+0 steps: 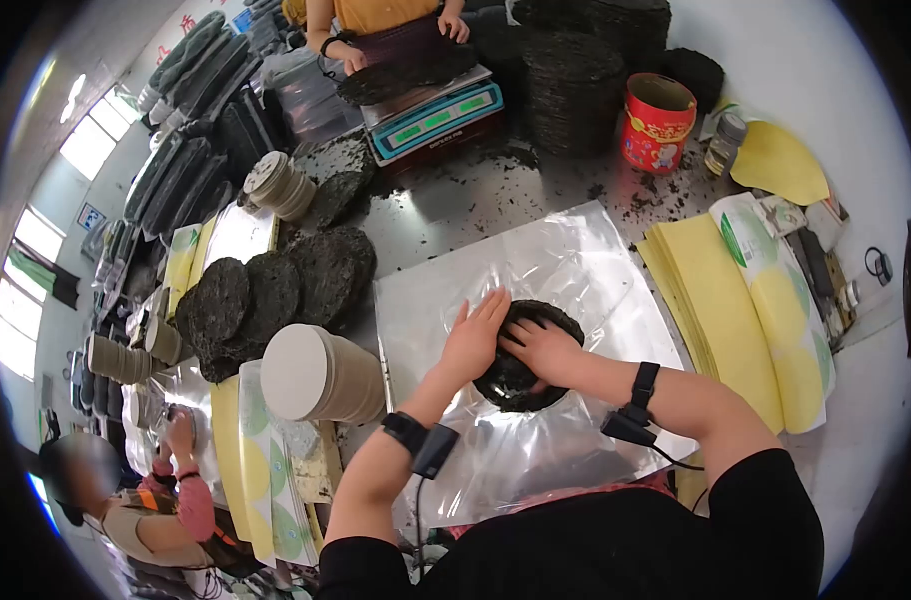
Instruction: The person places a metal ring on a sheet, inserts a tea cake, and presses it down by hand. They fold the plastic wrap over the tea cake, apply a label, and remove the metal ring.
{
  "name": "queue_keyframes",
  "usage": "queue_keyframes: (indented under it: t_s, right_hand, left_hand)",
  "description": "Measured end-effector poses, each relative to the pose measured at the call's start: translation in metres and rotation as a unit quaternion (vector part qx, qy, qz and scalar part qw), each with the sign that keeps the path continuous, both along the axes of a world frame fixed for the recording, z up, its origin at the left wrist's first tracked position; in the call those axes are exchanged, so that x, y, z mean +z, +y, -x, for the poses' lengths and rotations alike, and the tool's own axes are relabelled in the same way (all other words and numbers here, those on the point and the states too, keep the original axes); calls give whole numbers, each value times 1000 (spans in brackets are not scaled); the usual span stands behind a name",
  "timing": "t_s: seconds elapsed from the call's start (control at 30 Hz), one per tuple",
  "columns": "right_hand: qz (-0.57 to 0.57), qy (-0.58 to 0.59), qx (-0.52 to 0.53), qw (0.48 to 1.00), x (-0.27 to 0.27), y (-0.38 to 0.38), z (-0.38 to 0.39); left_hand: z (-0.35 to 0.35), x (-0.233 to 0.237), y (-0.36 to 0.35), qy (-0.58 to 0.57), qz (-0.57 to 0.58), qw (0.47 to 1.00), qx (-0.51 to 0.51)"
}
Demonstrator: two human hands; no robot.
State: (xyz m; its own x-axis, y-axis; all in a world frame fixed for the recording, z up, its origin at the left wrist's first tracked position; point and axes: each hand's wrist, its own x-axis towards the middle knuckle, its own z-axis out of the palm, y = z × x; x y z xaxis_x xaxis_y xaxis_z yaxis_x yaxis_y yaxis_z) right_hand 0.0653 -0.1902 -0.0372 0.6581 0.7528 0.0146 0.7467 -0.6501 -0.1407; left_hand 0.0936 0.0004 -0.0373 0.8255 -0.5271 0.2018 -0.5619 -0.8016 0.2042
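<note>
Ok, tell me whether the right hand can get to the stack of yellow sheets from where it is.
Probably yes. The right hand presses on the dark round cake, and the stack of yellow sheets lies just to its right; only bare silver sheet lies between them.

Forearms stretched forward, left hand (472, 340) flat, fingers together, right hand (540, 347) palm down, hands touching
</note>
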Motion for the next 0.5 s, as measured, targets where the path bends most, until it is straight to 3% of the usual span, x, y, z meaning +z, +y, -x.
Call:
queue_keyframes:
  t_s: [0.07,0.13,0.17,0.2,0.23,0.27,0.37,0.4,0.43,0.47,0.5]
  right_hand:
    - [22,59,-9,998,-6,0,-5]
    - [36,80,-13,996,-8,5,-11]
    - [49,96,-8,994,-12,5,-10]
    - [44,83,-10,996,-22,7,-11]
    - [57,103,-11,993,-14,8,-12]
    - [63,108,-6,992,-16,9,-11]
    - [55,82,-21,995,-15,9,-10]
    - [50,80,-18,995,-15,9,-9]
    - [50,74,-12,996,-18,8,-10]
    - [53,73,-13,996,-18,8,-12]
    - [56,71,-12,996,-19,9,-12]
  left_hand:
    - [-11,10,26,11,106,994,-17]
    - [-29,22,45,-180,219,947,152]
    - [-31,23,47,-267,274,892,240]
    - [-30,24,46,-71,273,928,243]
    - [-27,27,46,127,260,927,238]
    - [-23,40,47,316,238,891,222]
    - [20,99,37,7,285,948,144]
    - [34,97,44,63,379,905,183]
    - [46,95,61,5,439,868,232]
    - [44,60,89,-13,486,844,227]
    - [67,45,93,100,506,825,230]
